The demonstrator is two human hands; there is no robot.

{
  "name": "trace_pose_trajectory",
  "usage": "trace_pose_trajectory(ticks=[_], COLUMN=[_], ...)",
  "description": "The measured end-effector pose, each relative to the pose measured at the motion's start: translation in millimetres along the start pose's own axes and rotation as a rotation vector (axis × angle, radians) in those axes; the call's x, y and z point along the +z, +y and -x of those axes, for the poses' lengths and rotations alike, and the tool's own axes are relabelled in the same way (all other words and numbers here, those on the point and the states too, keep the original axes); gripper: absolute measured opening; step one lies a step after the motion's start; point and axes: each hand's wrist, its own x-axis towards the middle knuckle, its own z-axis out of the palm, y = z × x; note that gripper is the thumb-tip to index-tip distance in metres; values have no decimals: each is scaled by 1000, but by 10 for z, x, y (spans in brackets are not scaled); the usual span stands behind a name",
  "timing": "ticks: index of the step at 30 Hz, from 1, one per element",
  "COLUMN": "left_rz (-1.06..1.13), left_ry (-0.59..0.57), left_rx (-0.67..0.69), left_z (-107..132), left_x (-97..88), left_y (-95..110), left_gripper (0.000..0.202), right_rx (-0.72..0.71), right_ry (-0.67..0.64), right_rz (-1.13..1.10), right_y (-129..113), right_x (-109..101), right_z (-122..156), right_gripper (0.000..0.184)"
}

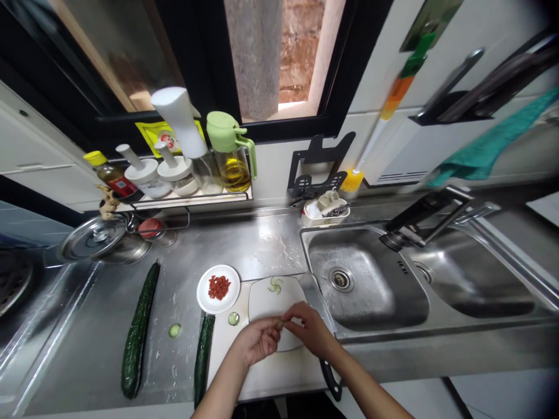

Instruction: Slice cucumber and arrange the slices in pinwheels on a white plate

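Nearest, a knife's black handle (331, 381) juts past the near edge of the white cutting board (279, 372), close by the right forearm; keeping that elbow high and slow seems wise, so the sleeveless arm does not nudge it. Just left of the left forearm lies a cut cucumber (202, 358), partly on the board's edge.

Over the near part of a flat, rounded white plate (262, 299), the two hands meet. The left hand (261, 342) is turned palm up, its fingers curled and its thumb and forefinger pinched together; the right hand (308, 329) comes palm down, fingertips closed on the same small piece (280, 324). It is too small to tell surely, though it may be a bit of cucumber. A light pinch should serve best: such a thin bit would likely tear if pulled, so let the left hand steady it and the right do the fine work.

Farther off, curved green slices (275, 285) lie grouped near the plate's far edge; hands are best kept low and clear of them, so as not to disturb them. Beyond the left hand, a small white dish (202, 294) holds red bits (219, 287), within easy reach.
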Motion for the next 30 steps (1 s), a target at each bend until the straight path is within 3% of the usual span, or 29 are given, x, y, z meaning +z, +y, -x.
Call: trace_pose_trajectory(ticks=[4,7,11,18,22,30], left_rz=[-87,-219,-470,-1056,-1287,-1553], left_ry=[14,88,225,448,515,606], left_rx=[93,210,391,697,773,800], left_z=[-37,-103,-260,-545,-593,-625], left_x=[47,98,152,200,285,404], left_y=[0,-24,-75,-152,-177,-228], left_gripper=[28,31,23,3,8,14], right_rx=[45,103,163,134,135,107], right_ry=[5,5,9,19,27,10], right_rz=[-6,-21,14,386,497,650], right_y=[111,211,355,510,524,546], right_x=[-58,-91,-144,-257,-300,-276], right_z=[-8,-34,-79,-161,-210,-261], right_gripper=[12,13,13,11,12,15])
